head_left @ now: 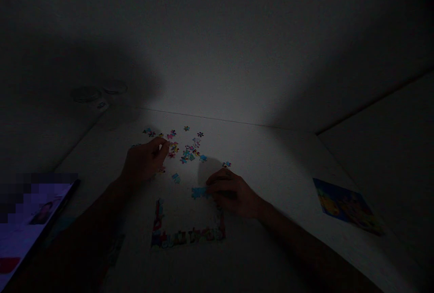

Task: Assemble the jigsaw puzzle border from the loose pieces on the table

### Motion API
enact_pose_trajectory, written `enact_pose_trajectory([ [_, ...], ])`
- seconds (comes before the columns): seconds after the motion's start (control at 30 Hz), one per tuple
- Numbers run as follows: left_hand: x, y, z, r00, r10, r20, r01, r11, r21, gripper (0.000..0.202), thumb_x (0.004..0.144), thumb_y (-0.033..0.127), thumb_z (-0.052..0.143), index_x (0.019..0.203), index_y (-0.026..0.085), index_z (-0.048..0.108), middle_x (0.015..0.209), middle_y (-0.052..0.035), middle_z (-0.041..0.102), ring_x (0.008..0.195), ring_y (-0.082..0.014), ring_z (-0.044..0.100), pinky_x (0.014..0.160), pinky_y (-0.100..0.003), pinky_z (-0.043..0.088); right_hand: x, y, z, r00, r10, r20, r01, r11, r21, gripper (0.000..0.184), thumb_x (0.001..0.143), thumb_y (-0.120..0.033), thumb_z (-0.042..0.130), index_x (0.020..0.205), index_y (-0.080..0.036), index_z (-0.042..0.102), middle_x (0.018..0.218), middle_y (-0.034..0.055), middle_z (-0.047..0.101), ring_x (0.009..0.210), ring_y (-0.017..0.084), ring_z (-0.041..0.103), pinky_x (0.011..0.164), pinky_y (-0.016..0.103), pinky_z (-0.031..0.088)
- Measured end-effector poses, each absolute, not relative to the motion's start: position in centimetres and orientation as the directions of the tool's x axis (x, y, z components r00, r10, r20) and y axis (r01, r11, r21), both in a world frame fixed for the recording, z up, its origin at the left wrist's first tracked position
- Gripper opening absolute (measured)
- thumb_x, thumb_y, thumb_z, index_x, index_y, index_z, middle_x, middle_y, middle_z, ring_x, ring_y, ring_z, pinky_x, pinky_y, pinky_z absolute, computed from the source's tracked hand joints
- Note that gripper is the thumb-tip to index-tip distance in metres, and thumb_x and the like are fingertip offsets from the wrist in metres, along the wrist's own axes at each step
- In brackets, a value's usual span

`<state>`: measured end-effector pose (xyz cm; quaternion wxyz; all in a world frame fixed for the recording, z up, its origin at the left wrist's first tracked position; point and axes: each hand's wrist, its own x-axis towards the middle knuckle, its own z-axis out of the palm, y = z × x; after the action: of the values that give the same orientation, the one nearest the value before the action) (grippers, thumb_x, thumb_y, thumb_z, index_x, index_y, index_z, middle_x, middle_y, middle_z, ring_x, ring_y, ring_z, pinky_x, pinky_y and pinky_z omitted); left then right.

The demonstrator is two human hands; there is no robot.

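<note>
On the dim white table, my left hand (144, 159) is beside a loose scatter of jigsaw pieces (186, 153), thumb and forefinger pinched together. What lies between those fingertips, if anything, is too dark to make out. My right hand (233, 191) has its curled fingers on the right end of a short strip of joined light-blue jigsaw pieces (199, 192). Below the hands lies a partly assembled puzzle border (190, 237), with a bottom row and two short sides; my right hand hides part of its right side. A single blue piece (176, 178) rests between the hands.
A colourful picture sheet (347, 205) lies at the right. A lit screen (37, 225) stands at the lower left, near my left forearm. Clear round containers (115, 87) are at the back left. Walls rise behind the table. One piece (226, 164) sits just beyond my right hand.
</note>
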<state>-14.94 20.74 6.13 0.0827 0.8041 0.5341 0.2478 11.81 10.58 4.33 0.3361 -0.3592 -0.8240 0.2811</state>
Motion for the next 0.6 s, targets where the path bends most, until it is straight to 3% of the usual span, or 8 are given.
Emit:
enact_pose_trajectory([
  [0.1,-15.1,21.1,6.3,0.22,0.909,0.353,0.889,-0.336,0.311,0.033,0.095,0.041,0.037,0.091,0.021,0.063,0.062,0.0006,0.062,0.055,-0.0153,0.058,0.05,-0.023,0.033,11.8,10.5,4.3,-0.485,0.799,0.357,0.45,0.577,-0.681,0.016,0.086,-0.02,0.058,0.098,-0.022,0.069,0.097,0.0079,0.069,0.093,0.019,0.064,0.083,0.037,0.051],
  [0.27,-15.0,21.4,5.8,0.287,0.889,0.356,0.909,-0.371,0.192,0.044,0.097,0.044,0.033,0.065,0.02,0.051,0.05,0.0013,0.049,0.049,-0.0133,0.048,0.049,-0.023,0.028,11.7,10.6,4.0,-0.371,0.855,0.362,0.566,0.517,-0.642,0.016,0.086,-0.021,0.055,0.095,-0.023,0.068,0.089,0.0067,0.068,0.087,0.021,0.063,0.078,0.038,0.052],
  [0.47,-14.8,21.6,5.6,0.335,0.877,0.343,0.89,-0.415,0.191,0.046,0.098,0.046,0.028,0.066,0.02,0.049,0.057,-0.0005,0.055,0.055,-0.014,0.052,0.051,-0.024,0.028,12.5,11.2,3.7,0.0,0.937,0.35,0.729,0.24,-0.641,0.014,0.087,-0.022,0.052,0.089,-0.023,0.066,0.086,0.0064,0.067,0.087,0.024,0.062,0.078,0.041,0.049],
  [0.6,-14.7,21.7,5.7,0.383,0.877,0.291,0.872,-0.447,0.2,0.043,0.098,0.044,0.027,0.076,0.02,0.055,0.055,0.0003,0.054,0.049,-0.0144,0.051,0.048,-0.025,0.025,12.9,11.6,3.3,0.043,0.946,0.32,0.795,0.162,-0.585,0.014,0.086,-0.025,0.054,0.093,-0.023,0.066,0.092,0.0076,0.065,0.094,0.026,0.058,0.084,0.046,0.046],
])
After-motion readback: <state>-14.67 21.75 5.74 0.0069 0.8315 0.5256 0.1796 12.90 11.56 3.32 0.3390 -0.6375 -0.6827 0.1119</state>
